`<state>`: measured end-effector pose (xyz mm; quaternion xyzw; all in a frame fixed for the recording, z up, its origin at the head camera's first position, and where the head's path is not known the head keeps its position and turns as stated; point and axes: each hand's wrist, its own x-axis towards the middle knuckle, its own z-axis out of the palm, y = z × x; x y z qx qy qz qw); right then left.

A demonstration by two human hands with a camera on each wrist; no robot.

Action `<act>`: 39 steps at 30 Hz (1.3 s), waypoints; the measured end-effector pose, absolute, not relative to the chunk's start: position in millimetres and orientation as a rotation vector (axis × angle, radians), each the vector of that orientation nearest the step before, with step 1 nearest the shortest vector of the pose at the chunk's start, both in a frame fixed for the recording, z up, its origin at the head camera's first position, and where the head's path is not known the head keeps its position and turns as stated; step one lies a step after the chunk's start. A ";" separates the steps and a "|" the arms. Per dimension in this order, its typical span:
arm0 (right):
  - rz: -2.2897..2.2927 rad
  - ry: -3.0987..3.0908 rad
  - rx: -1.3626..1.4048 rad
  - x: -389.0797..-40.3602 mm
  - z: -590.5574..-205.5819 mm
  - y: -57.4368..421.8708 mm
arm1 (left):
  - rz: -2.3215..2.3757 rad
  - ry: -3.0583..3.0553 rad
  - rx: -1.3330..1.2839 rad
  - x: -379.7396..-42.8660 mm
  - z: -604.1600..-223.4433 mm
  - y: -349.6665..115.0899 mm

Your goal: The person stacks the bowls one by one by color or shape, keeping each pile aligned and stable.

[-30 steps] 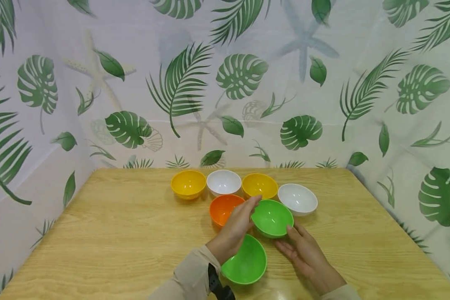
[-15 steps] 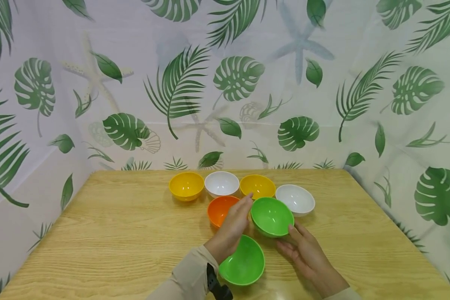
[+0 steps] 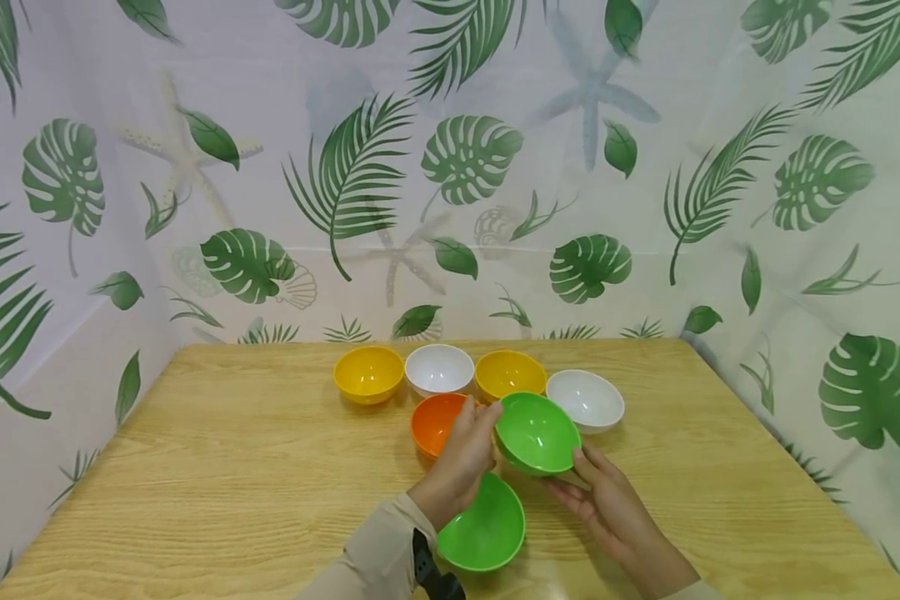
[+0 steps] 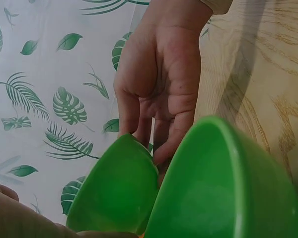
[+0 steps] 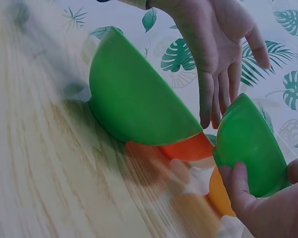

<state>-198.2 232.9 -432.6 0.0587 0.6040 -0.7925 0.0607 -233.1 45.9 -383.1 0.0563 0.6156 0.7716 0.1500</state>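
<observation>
R fingers (image 3: 570, 496) pinch sm. grn bowl (image 3: 537, 433), L fingers (image 5: 205, 99) straight, nr it.

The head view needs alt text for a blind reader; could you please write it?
A person's right hand holds a round, glossy green bowl over a wooden table, the left hand beside the bowl's rim. Another green bowl sits nearest; farther back are an orange bowl, two yellow bowls and two white bowls.

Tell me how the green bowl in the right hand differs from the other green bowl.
The held bowl is raised and tilted in the right hand; the other bowl sits upright on the table. In the head view, the held bowl appears higher; the other bowl, lower. Both are plain green.
</observation>
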 end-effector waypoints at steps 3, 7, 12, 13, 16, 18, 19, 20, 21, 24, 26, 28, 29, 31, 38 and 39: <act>-2.395 1.813 0.169 -196.0 -429.1 230.1 | 2.220 1.745 0.160 -232.3 -383.2 45.8; -2.394 1.784 0.148 -193.3 -424.8 226.9 | 2.189 1.724 0.188 -231.4 -384.1 46.3; -2.387 1.776 0.116 -191.5 -421.6 225.3 | 2.176 1.675 0.264 -232.4 -387.3 47.2; -2.388 1.774 0.115 -191.3 -421.5 225.2 | 2.177 1.670 0.277 -232.6 -387.9 47.2; -2.387 1.782 0.127 -190.8 -422.1 225.1 | 2.180 1.679 0.286 -231.6 -389.3 46.5; -2.378 1.793 0.143 -190.3 -422.7 225.3 | 2.183 1.683 0.285 -230.2 -389.3 45.8; -2.371 1.799 0.152 -189.9 -422.9 225.4 | 2.182 1.685 0.292 -229.5 -389.2 45.4; -2.364 1.810 0.162 -189.5 -423.1 225.6 | 2.183 1.684 0.296 -228.8 -389.0 45.0; -2.352 1.828 0.161 -188.9 -423.1 226.1 | 2.185 1.682 0.295 -228.2 -389.1 44.6; -2.316 1.924 0.151 -186.8 -422.8 228.1 | 2.186 1.678 0.290 -227.6 -389.2 43.3; -2.293 2.015 0.091 -185.8 -423.1 229.5 | 2.190 1.673 0.284 -228.1 -389.8 41.5; -2.254 2.130 0.021 -185.0 -424.4 230.7 | 2.200 1.659 0.279 -228.5 -390.1 39.6; -2.231 2.184 -0.010 -184.3 -424.6 230.6 | 2.202 1.653 0.283 -228.4 -389.9 38.6; -2.181 2.279 -0.056 -183.0 -424.5 229.6 | 2.220 1.637 0.288 -228.2 -389.6 36.9; -2.159 2.375 -0.021 -181.9 -418.6 221.4 | 2.247 1.614 0.344 -224.3 -385.9 28.5; -2.167 2.375 -0.018 -181.8 -418.0 220.6 | 2.237 1.622 0.360 -224.2 -385.0 26.1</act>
